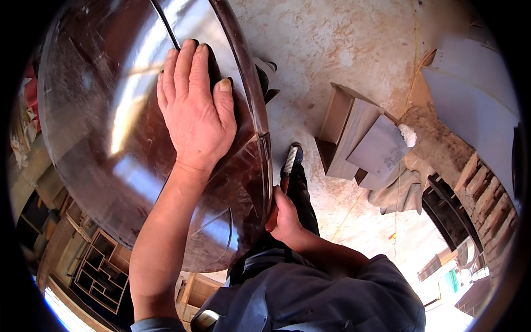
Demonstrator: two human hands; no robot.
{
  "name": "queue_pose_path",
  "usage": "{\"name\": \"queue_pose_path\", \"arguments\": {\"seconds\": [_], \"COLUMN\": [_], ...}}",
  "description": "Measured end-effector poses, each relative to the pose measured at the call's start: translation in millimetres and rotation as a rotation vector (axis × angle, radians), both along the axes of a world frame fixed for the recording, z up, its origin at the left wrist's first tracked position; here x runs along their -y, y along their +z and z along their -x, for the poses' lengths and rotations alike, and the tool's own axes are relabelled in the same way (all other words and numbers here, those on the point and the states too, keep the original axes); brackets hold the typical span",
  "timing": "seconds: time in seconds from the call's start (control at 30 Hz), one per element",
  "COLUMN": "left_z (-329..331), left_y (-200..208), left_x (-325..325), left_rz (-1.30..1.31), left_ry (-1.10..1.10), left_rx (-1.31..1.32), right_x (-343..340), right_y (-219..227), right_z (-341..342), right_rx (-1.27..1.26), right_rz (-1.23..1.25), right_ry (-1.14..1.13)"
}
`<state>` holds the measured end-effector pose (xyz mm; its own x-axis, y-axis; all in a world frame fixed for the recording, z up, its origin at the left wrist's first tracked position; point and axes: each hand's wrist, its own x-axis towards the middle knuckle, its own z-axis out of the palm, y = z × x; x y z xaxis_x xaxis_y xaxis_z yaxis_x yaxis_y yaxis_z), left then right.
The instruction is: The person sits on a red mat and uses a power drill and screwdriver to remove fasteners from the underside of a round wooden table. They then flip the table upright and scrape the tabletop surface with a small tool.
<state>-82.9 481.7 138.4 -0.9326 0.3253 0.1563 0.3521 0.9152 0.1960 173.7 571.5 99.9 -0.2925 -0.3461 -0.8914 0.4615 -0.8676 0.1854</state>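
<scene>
A large, round, glossy dark-brown wooden tabletop [83, 133] fills the left side, with bright reflections on it and a dark raised rim. My left hand [196, 116] lies flat on its surface, fingers stretched toward the far side, thumb apart. Low beside the near right edge, my right hand [286, 216] is closed around the reddish-brown handle of what looks like a wire brush [290, 160]. The brush's pale ridged head points away from me, over my dark shoe. Part of the right hand's grip is hidden behind the rim.
On the pale stained floor [337, 39] to the right stands an open wooden box [345, 130] with a grey board [379, 146] on it. A crumpled cloth [395, 193] and stacked bricks [481, 193] lie farther right. A lattice shelf [99, 271] stands at lower left.
</scene>
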Motion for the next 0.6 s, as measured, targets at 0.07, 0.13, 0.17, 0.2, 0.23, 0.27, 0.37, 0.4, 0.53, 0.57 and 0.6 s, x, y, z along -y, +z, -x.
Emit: {"name": "queue_pose_path", "arguments": {"seconds": [0.07,0.13,0.17,0.2,0.23,0.27,0.37,0.4,0.53,0.57,0.6], "left_z": [-0.3,0.2,-0.4,-0.6,-0.6,-0.6,-0.6,-1.1,-1.2,-2.1,-3.4], "left_y": [-0.1,-0.1,-0.5,-0.2,-0.4,-0.3,1.0,1.2,1.7,1.3,0.4], "left_x": [-0.3,-2.6,-2.3,-2.0,-2.7,-3.2,-2.5,-1.6,-3.2,-3.3,-2.8], "left_rz": [0.006,0.013,0.008,0.012,0.015,0.017,0.010,0.008,-0.009,-0.009,-0.009], "left_ry": [0.001,0.008,0.012,0.017,0.020,0.024,0.036,0.043,0.041,0.046,0.050], "left_rx": [0.002,0.006,0.011,0.013,0.017,0.021,0.024,0.026,0.025,0.021,0.021], "right_x": [0.0,-0.2,-0.1,2.0,5.5,8.5,10.1,9.4,10.4,10.9,11.1], "right_y": [3.3,9.6,12.2,13.5,14.1,14.7,17.1,18.8,23.5,21.9,21.0], "right_z": [-6.1,-11.6,-13.8,-15.8,-17.4,-18.1,-14.2,-11.8,-3.8,-4.5,-5.0], "right_rx": [-0.055,-0.062,-0.066,-0.066,-0.064,-0.063,-0.105,-0.109,-0.086,-0.094,-0.102], "right_rz": [0.006,-0.052,-0.081,-0.100,-0.121,-0.142,-0.151,-0.154,-0.137,-0.146,-0.155], "right_ry": [-0.023,0.045,0.081,0.063,0.044,0.025,-0.028,-0.035,-0.106,-0.107,-0.108]}}
